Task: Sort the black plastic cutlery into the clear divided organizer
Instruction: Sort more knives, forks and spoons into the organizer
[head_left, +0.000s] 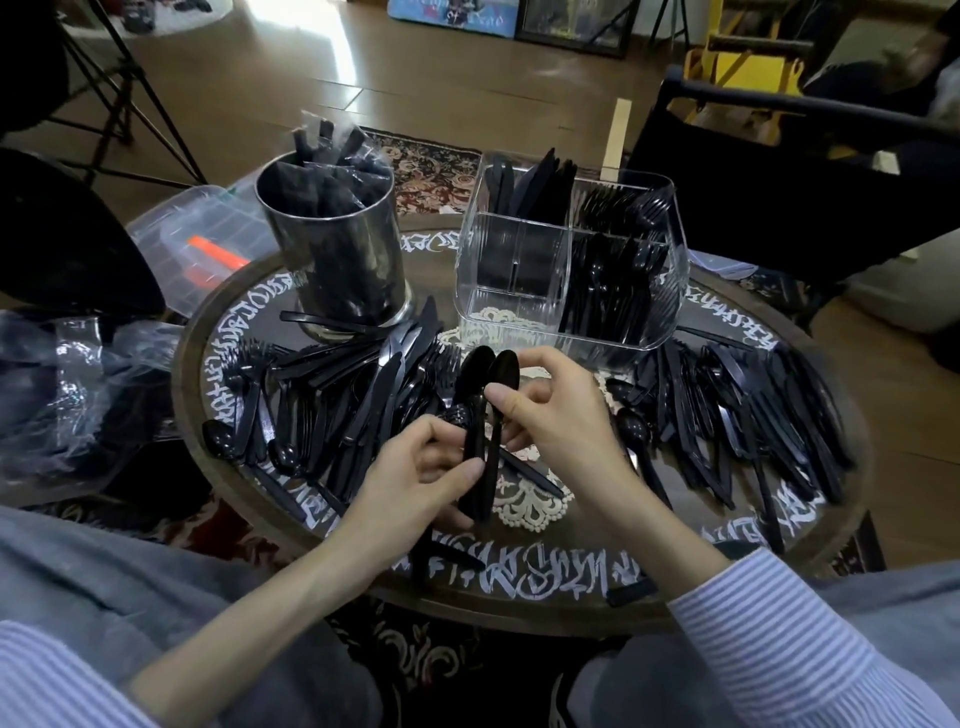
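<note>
Your left hand (415, 467) grips the handles of two black spoons (480, 415), bowls up; your right hand (550, 410) pinches the right one's neck. Loose cutlery (337, 395) lies heaped on the round bench (571, 597) left and right of them. The clear organizer (566, 260) stands just beyond, knives far left, forks right, near-left compartment bare.
</note>
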